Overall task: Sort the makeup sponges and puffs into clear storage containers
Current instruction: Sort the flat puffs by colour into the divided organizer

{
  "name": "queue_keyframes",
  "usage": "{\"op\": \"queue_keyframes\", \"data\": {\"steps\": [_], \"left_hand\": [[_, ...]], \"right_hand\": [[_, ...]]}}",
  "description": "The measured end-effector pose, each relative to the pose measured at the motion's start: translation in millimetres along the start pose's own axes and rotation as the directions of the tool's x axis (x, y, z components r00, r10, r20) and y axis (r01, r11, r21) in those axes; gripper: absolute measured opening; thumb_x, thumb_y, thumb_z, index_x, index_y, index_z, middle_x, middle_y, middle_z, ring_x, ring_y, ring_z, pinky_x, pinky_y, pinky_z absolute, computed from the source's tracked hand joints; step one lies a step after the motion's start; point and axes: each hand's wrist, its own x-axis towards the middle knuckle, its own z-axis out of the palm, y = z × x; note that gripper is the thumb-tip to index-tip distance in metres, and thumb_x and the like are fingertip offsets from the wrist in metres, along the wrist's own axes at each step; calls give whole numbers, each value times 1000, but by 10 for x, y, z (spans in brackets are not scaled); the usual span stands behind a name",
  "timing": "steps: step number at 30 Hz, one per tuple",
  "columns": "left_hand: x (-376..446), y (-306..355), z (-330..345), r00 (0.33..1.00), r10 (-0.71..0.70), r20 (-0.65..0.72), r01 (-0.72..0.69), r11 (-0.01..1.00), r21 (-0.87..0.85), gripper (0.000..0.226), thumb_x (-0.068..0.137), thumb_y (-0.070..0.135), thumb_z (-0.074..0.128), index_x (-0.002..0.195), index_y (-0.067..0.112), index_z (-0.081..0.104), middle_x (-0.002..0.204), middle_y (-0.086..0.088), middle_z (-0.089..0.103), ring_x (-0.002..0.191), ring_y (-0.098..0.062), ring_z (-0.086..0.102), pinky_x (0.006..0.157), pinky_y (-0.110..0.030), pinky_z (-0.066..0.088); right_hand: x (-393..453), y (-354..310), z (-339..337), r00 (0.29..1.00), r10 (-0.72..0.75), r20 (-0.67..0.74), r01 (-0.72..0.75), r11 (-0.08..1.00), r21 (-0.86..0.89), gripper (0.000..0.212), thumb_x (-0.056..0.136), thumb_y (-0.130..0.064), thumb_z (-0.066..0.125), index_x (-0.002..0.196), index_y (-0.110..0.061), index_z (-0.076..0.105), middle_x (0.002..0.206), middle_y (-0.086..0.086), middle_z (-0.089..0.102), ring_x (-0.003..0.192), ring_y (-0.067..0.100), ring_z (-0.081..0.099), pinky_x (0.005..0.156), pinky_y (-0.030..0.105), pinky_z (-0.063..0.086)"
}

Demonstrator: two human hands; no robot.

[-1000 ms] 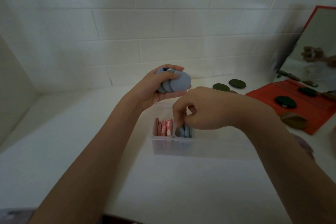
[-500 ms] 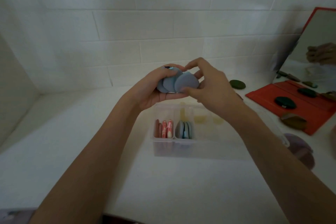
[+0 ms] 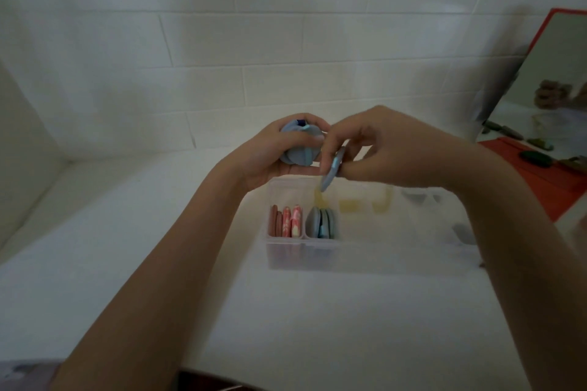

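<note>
Over the back half of the worktop, your left hand is wrapped around a bunch of blue puffs, fingers curled shut on them. Your right hand pinches a single blue puff edge-down, just above the clear container. Lower it on edge into the second compartment, beside the blue puffs already filed, and slide it along the divider so it stands instead of folding. Left of those, the pink and brown puffs fill the corner compartment upright. All the puffs look like thin, soft, rounded discs; the container is rigid see-through plastic. Dark green puffs wait on a red tray at the right edge.
</note>
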Motion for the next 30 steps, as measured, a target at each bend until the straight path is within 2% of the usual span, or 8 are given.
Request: {"op": "queue_keyframes", "data": {"steps": [2,3,6,9,16,21,28,30], "left_hand": [[-3,-7,-14,1000,-4,-4,4,1000,-19,18,76,11,58,94,14,61,85,-1,67,77,-12,64,63,-24,53],[-1,-13,-23,1000,-6,-7,6,1000,-26,20,76,12,59,96,14,61,86,0,67,78,-12,64,63,-24,53],[16,-33,-43,1000,-11,-16,11,1000,-26,22,76,11,60,98,12,61,94,-5,66,83,-17,64,66,-28,55],[15,-34,-39,1000,-2,-6,1,1000,-31,21,78,8,56,99,9,60,92,-8,64,80,-19,65,65,-28,55],[13,-28,-37,1000,-5,-13,4,1000,-29,20,78,7,55,97,11,61,90,-6,65,78,-16,65,61,-24,53],[-9,-4,-17,1000,0,-12,0,1000,-26,17,80,7,56,95,12,60,83,-2,66,73,-11,65,59,-22,52],[1,-13,-18,999,-26,-29,25,999,-43,18,80,10,60,98,12,61,90,-2,66,77,-12,65,60,-22,53],[0,-12,-27,999,-32,-34,31,999,-43,15,86,7,58,99,13,61,87,2,68,77,-10,65,59,-21,52]], "right_hand": [[3,-58,37,995,-3,96,2,1000,20,23,77,3,63,81,-17,73,79,-5,70,74,4,64,63,11,47],[5,-71,54,990,3,138,-6,1000,19,24,77,3,63,81,-18,73,81,-7,70,78,2,64,67,9,45],[30,-40,127,982,22,189,-14,999,-43,26,79,-5,66,80,-31,72,89,-13,65,91,5,58,77,19,48],[41,-49,156,984,-9,179,10,1000,-3,28,79,-10,71,79,-37,70,93,-13,57,98,9,52,82,27,49],[62,-49,187,984,-26,174,26,1000,4,22,80,-11,71,83,-32,74,84,-17,54,90,6,52,78,24,50],[28,-32,76,994,-63,93,61,998,26,22,78,-9,72,82,-31,74,86,-15,56,89,7,55,74,19,51],[70,-28,195,977,28,213,-15,998,-64,19,80,-13,71,86,-31,74,85,-19,59,90,7,55,78,22,51],[87,-25,235,970,61,235,-45,996,-76,22,80,-13,71,87,-34,70,90,-17,61,90,7,57,75,17,50]]}}
